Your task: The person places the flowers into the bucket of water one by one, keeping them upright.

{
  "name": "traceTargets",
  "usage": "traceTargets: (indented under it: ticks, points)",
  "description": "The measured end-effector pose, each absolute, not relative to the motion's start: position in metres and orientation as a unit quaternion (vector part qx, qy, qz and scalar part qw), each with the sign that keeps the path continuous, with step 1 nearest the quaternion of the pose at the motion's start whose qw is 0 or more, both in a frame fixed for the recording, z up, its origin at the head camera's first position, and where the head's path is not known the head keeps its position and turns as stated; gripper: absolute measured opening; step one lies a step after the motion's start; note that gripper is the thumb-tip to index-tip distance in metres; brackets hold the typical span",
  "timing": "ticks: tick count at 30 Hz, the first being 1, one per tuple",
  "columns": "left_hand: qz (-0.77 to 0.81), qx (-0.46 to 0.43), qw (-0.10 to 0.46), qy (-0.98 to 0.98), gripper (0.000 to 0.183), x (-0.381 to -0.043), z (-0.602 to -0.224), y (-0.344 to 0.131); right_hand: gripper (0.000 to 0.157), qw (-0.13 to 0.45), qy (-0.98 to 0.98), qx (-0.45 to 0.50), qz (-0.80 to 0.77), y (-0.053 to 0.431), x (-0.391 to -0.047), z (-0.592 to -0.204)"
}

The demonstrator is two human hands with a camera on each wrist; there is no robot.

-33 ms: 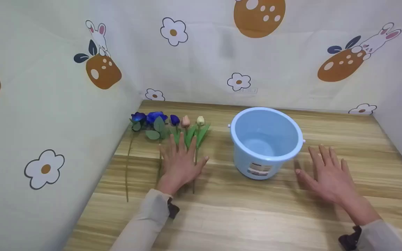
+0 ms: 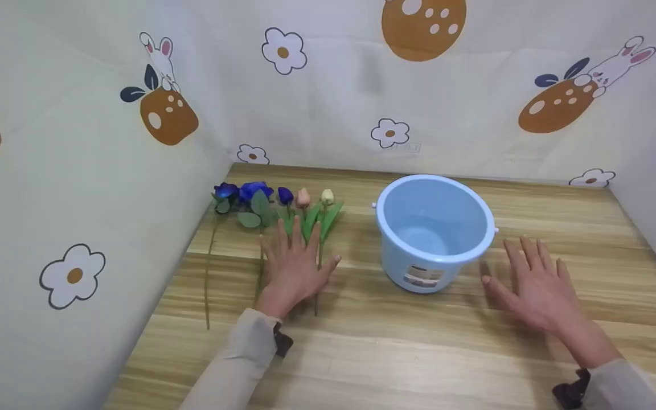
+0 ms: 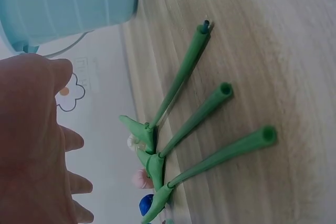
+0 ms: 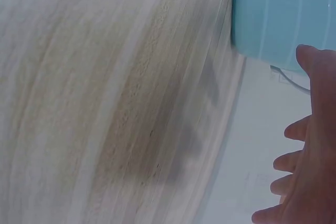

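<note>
My left hand, fingers spread and straight, is held above the tulip stems and grips nothing. Beneath and beyond it lie a dark blue tulip, a pink tulip and a cream tulip. In the left wrist view their green stems lie apart on the table, below the hand. Two blue roses lie farther left. Between both hands stands a light blue bucket, upright, its visible inside bare. Right of it hovers my right hand, fingers extended, apart from the bucket and holding nothing.
The wood-grain table meets a patterned cloth wall at the back, with more walls at left and right. Thin bucket handle hangs at the far side. Dark straps show at the wrists.
</note>
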State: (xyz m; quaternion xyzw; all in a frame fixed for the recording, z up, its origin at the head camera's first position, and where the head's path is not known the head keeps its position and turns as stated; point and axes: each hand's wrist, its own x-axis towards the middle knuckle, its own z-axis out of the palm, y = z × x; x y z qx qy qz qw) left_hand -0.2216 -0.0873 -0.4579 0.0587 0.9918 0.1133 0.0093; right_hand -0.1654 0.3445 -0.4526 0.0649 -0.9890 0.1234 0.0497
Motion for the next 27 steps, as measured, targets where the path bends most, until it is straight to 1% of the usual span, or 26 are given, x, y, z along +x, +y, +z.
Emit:
traceTargets:
  ticks: [3, 6, 10, 12, 15, 20, 24, 27]
  points:
    - [0.111, 0.060, 0.009, 0.992, 0.084, -0.222, -0.458, -0.087, 0.092, 0.064, -0.988, 0.068, 0.122, 0.344, -0.165, -0.452]
    - [0.110, 0.059, 0.007, 0.992, 0.084, -0.223, -0.459, -0.087, 0.086, 0.095, -0.984, 0.075, 0.127, 0.343, -0.164, -0.451]
    - [0.114, 0.056, -0.003, 0.992, 0.080, -0.224, -0.460, -0.087, 0.069, 0.142, -0.975, 0.083, 0.152, 0.340, -0.166, -0.448]
    - [0.115, 0.055, -0.013, 0.992, 0.076, -0.224, -0.461, -0.087, 0.058, 0.148, -0.968, 0.079, 0.185, 0.338, -0.166, -0.444]
    - [0.112, 0.053, -0.027, 0.992, 0.070, -0.226, -0.462, -0.086, 0.044, 0.138, -0.956, 0.058, 0.253, 0.334, -0.165, -0.438]
    - [0.112, 0.051, -0.043, 0.991, 0.064, -0.228, -0.462, -0.085, 0.033, 0.108, -0.918, 0.000, 0.382, 0.328, -0.164, -0.428]
    - [0.114, 0.048, -0.045, 0.991, 0.058, -0.228, -0.463, -0.085, 0.037, 0.075, -0.852, -0.031, 0.518, 0.321, -0.166, -0.421]
    - [0.114, 0.047, -0.053, 0.991, 0.052, -0.227, -0.464, -0.085, 0.041, 0.056, -0.810, -0.043, 0.582, 0.314, -0.170, -0.417]
